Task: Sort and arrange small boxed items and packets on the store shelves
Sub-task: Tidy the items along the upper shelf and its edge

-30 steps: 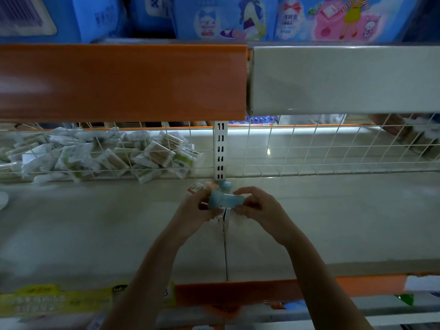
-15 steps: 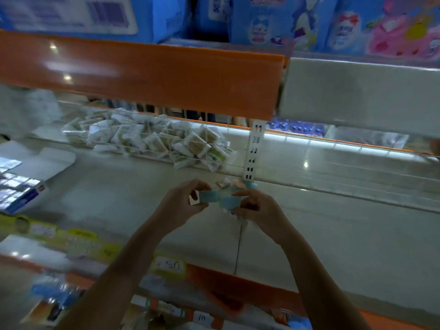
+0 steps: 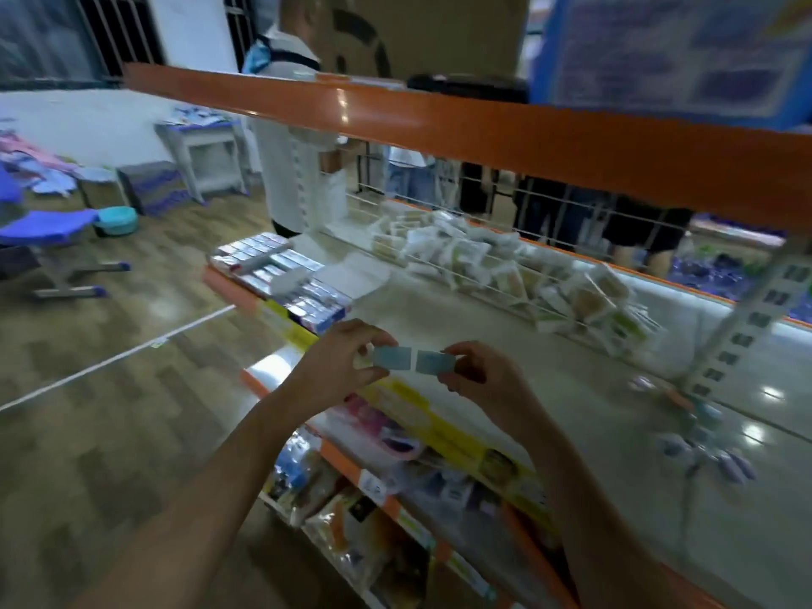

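Observation:
Two small light-blue boxes sit end to end between my hands, above the front edge of the white shelf point(image 3: 606, 432). My left hand point(image 3: 338, 358) pinches the left blue box point(image 3: 390, 358). My right hand point(image 3: 479, 375) pinches the right blue box point(image 3: 433, 361). A row of flat blue-and-silver boxes point(image 3: 281, 274) lies at the shelf's left end. A heap of clear cotton-swab packets point(image 3: 496, 265) rests against the wire divider at the back. A few small loose items point(image 3: 703, 441), blurred, lie on the shelf to the right.
An orange shelf rail point(image 3: 439, 125) runs overhead, with a blue carton point(image 3: 668, 50) on it. Lower shelves hold bagged goods point(image 3: 351, 512). People point(image 3: 290, 138) stand beyond the shelving. To the left, a wood floor with a blue stool point(image 3: 48, 230) and a teal basin point(image 3: 116, 219).
My view has swung left, so the aisle floor and the shelf's left end now show. My hands have drawn away from the upright post, with the blue boxes now spread side by side.

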Demonstrator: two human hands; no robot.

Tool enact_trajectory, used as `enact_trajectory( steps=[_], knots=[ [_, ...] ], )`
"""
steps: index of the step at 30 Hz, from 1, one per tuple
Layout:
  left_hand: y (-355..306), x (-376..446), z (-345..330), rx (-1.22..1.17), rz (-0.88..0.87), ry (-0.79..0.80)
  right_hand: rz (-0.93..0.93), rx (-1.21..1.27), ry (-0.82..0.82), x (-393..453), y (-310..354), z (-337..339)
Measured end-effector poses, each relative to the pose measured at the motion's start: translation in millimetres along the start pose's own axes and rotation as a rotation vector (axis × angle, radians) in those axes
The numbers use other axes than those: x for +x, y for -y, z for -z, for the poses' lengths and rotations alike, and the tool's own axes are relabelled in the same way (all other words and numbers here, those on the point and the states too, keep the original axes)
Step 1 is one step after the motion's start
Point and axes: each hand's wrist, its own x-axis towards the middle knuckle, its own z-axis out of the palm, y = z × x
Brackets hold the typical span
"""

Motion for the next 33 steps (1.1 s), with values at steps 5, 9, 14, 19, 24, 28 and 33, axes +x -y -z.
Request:
enact_trajectory(
  steps=[5,9,14,19,24,28,33],
  knots=[
    [85,-11,65,0.050,-0.023,-0.031,0.069,-0.024,0.029,56,34,-88],
    [139,-8,99,0.070,-0.006,-0.032,0.094,-0.012,0.026,97,52,-141],
    [201,10,120,0.066,0.002,-0.014,0.055,-0.032,0.046,148,56,-188],
    [259,44,131,0.084,-0.040,-0.005,0.098,-0.128,0.022,200,57,-221],
    [298,94,143,0.083,-0.051,0.062,0.067,-0.162,-0.037,253,60,-236],
    [330,132,145,0.065,-0.103,0.151,0.019,-0.243,-0.080,286,63,-242],
    [362,169,134,0.074,-0.143,0.239,-0.057,-0.391,-0.088,310,60,-252]
  ],
)
